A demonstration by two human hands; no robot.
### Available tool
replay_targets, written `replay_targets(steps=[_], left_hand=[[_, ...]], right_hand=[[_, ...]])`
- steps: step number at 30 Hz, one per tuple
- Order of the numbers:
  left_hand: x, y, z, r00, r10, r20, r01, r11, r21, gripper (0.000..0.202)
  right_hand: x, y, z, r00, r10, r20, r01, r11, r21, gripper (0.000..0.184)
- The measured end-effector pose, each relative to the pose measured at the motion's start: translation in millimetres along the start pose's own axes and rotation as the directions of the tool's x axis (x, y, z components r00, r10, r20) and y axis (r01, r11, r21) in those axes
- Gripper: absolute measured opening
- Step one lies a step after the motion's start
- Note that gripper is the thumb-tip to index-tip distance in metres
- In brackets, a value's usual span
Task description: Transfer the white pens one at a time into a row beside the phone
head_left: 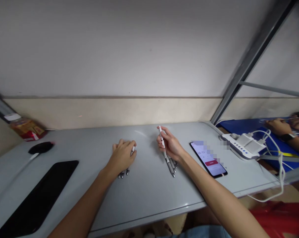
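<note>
My right hand (pixel 171 144) is closed around a white-and-grey pen (pixel 162 138), its white top pointing up past the fingertips. Below that hand, grey pen tips (pixel 173 170) of several pens lean or lie close together at the desk. The fingers hide where the held pen ends among them. My left hand (pixel 122 152) rests palm down on the desk, fingers curled over several more pens (pixel 123 173). Their metal tips stick out toward me under the wrist. A short white piece of a pen (pixel 133 150) shows between its thumb and forefinger.
A lit phone (pixel 209 160) lies right of my right forearm, beside a white power strip (pixel 241 147) with cables. At left are a black flat panel (pixel 38 198), a dark oval object (pixel 41 147) and a red-labelled bottle (pixel 27 129). Another person's hands (pixel 279 129) are at far right.
</note>
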State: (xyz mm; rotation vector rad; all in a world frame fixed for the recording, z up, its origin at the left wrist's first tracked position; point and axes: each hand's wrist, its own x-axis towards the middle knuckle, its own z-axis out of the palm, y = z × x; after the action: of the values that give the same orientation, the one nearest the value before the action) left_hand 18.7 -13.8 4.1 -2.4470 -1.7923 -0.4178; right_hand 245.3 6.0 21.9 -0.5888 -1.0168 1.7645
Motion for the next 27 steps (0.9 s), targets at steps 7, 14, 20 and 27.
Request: replay_targets(steps=[7, 14, 20, 27], left_hand=[[-0.4, 0.7, -1.5, 1.000, -0.005, 0.015, 0.006, 1.000, -0.024, 0.018], [-0.8, 2.0, -3.0, 1.000, -0.002, 0.013, 0.003, 1.000, -0.030, 0.018], [-1.1, 1.6, -1.8, 1.000, -0.012, 0.006, 0.012, 0.999, -0.045, 0.017], [-0.3, 1.6, -2.0, 1.000, -0.009, 0.015, 0.010, 1.000, -0.024, 0.017]], right_hand=[[-0.1, 2.8, 1.5, 0.997, -0.062, -0.042, 0.037, 0.894, -0.446, 0.017], [2.9, 1.6, -19.6, 0.960, -0.282, 0.010, 0.059, 0.168, -0.984, 0.016], [2.7, 6.1, -24.7, 0.982, -0.191, 0.003, -0.003, -0.031, -1.000, 0.022], [3.5, 7.8, -26.3, 0.989, -0.146, 0.021, 0.017, -0.029, -0.999, 0.020]])
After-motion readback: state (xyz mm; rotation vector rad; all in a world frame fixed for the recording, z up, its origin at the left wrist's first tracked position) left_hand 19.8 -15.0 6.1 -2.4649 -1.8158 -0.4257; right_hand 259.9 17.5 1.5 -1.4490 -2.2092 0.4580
